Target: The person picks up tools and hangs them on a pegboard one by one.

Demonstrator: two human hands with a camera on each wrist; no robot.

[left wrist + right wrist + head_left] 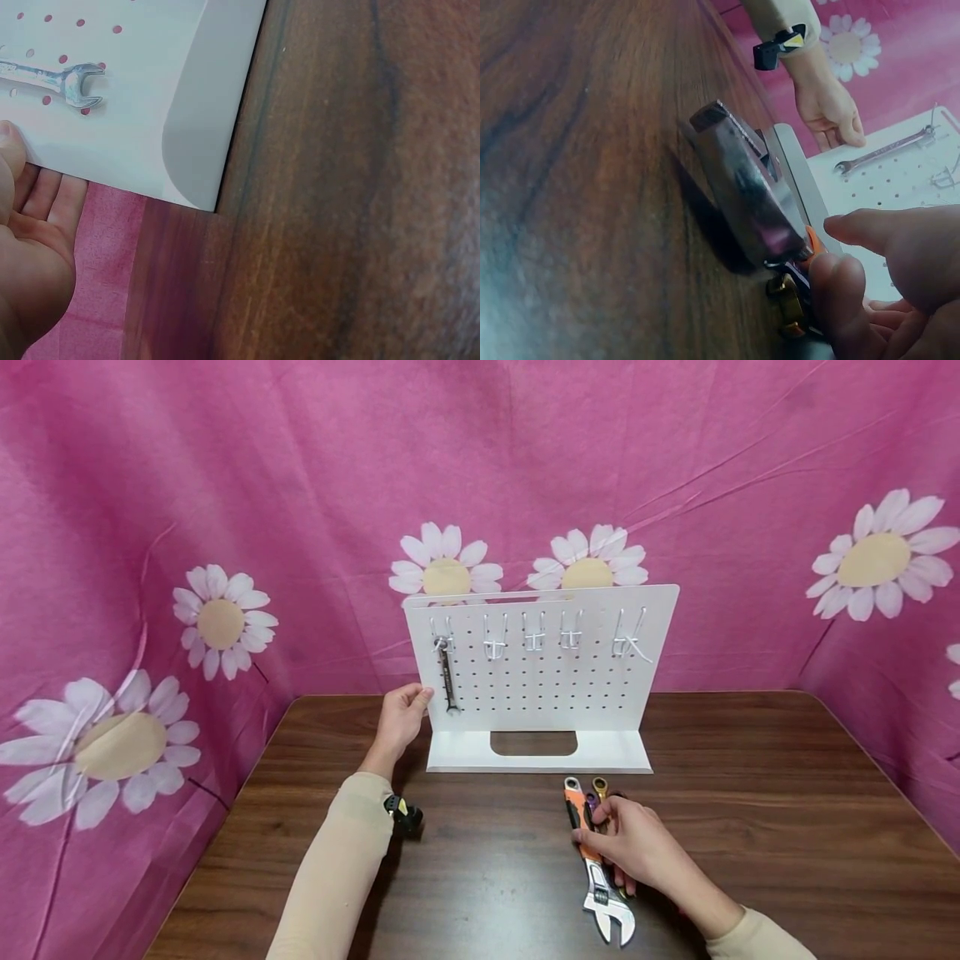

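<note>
“Two hands are at work; which lies nearer the adjustable wrench (pixel 596 874)?”

“The right hand (pixel 636 845). Its thumb and forefinger appear to pinch the orange handle, so the tool lies directly between those fingers, over the near part of the bench (pixel 502 847).”

“How does the long axis run?”

“Away from the wearer. The wrench's head points towards the body and slightly right, while the ringed handle end points at the pegboard (pixel 517 720), just short of its base. That alignment, handle end to the board, is the relation to note. Just right of the handle lie a gold ring-ended tool (pixel 601 794) and a purple ring-ended tool (pixel 592 805), both partly covered by the hand.”

“And the other hand?”

“The left hand (pixel 401 718), farther off, grips the pegboard's left edge. On the board's front a slim wrench (pixel 447 677) hangs, open end down, at the leftmost of five hooks (pixel 534 641). Pink cloth (pixel 510 468) forms the background.”

“What do the wrist views add?”

“The left one shows what the head view hides: fingers behind the pegboard, thumb in front. The right one shows the adjustable wrench's head edge-on, a dark shadow beside it; the head view gives its broad face. Whether it clears the bench cannot be told.”
</note>
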